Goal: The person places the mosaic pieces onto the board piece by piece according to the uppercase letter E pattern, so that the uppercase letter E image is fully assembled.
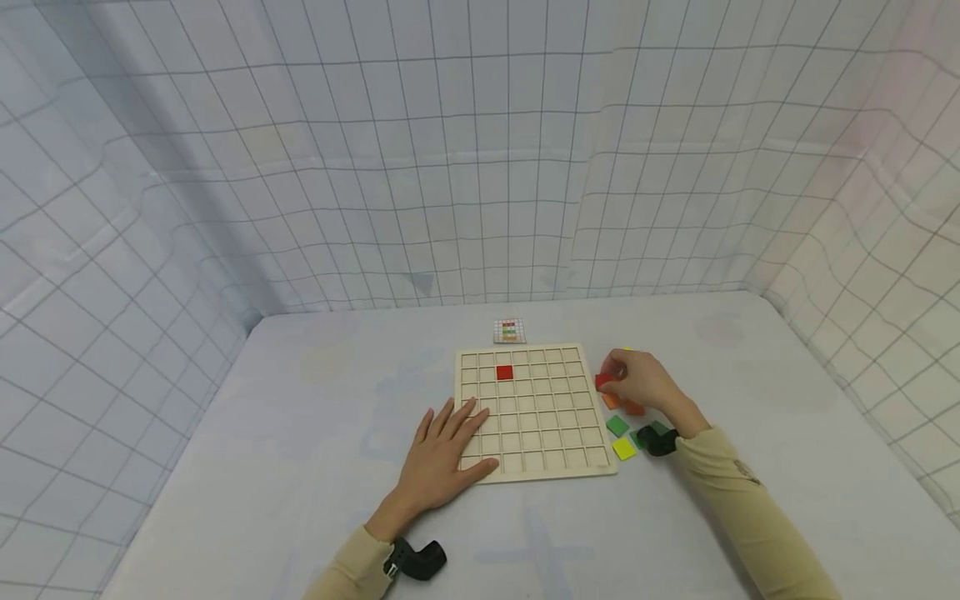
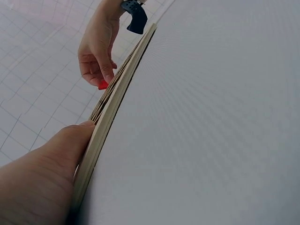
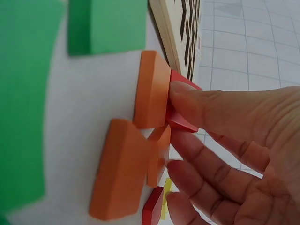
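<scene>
While the left hand (image 1: 442,467) rests spread on the board (image 1: 555,417), the right hand (image 1: 641,379) pinches a red tile (image 1: 602,381)

Tile looks light and stiff tbh, maybe a bit slick, so I'd grab opposite edges. It's between the right thumb and fingertips; orange tiles (image 1: 612,401) lie just under that hand, green tiles (image 1: 618,426) nearer its wrist.
</scene>
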`<state>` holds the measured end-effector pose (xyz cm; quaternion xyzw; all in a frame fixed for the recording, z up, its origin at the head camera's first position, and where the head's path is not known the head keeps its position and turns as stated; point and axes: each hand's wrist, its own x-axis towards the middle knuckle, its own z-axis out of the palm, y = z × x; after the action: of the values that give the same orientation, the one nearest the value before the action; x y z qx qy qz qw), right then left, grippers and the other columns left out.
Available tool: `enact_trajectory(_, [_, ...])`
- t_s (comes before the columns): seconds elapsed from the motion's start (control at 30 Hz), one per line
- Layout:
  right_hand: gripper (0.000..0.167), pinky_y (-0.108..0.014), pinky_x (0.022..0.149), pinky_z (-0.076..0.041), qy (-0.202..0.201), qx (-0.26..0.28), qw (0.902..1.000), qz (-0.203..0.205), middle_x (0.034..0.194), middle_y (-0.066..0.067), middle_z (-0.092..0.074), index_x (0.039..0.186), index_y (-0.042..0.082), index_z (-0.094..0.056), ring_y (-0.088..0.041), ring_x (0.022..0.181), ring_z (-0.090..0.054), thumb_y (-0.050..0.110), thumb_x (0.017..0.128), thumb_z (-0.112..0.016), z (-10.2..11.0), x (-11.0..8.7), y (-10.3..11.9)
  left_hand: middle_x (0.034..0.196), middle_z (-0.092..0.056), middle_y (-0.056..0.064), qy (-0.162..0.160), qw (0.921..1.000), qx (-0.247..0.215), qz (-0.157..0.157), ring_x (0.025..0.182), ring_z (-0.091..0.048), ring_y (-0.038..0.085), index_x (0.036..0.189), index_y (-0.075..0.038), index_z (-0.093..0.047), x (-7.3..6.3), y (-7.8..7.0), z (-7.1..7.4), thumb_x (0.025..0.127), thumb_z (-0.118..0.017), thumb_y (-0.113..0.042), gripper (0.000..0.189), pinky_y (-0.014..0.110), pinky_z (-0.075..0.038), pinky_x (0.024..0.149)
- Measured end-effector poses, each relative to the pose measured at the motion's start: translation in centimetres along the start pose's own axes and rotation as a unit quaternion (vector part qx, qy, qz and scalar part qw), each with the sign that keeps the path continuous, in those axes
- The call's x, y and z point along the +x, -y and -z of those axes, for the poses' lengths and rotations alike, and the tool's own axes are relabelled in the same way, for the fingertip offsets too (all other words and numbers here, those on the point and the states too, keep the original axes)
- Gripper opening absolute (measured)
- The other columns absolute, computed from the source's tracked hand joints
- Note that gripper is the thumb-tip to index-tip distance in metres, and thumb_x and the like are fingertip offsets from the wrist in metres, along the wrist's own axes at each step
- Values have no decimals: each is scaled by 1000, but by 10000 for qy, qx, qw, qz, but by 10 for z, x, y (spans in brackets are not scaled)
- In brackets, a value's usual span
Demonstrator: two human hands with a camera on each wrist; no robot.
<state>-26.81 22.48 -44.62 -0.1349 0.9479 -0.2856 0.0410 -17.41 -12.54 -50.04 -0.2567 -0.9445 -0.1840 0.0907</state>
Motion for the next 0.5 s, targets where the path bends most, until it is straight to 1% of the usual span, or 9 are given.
enact_trajectory(0.27, [8, -40, 72, -48, -98, 189, 9996, 201, 87, -3, -62, 89, 8, -64, -24, 83, -56, 6, 84, -70, 1, -4, 0, 153, -28, 1, 18, 10000, -1, 36, 141, -16, 30, 149, -23, -35, 0, -2, 1, 89, -47, -64, 74, 49, -5, 112])
enact_trajectory(0.37, [7, -39, 72, -48, -108, 263, 9992, 298, 87, -3, -62, 89, 8, -64, -23, 83, -57, 5, 85, -68, 1, -5, 2, 153, -27, 1, 28, 10000, 3, 40, 141, -16, 30, 149, -23, -35, 0, -2, 2, 89, -47, -64, 73, 50, -5, 111])
enact_trajectory(0.5, [6, -35, 66, -46, -144, 311, 9988, 350, 82, -2, -60, 91, 7, -65, -20, 75, -55, 5, 86, -66, 1, -5, 8, 153, -28, 1, 24, 10000, -22, 33, 141, -16, 30, 149, -22, -36, 0, -2, 2, 89, -48, -63, 73, 50, -6, 111])
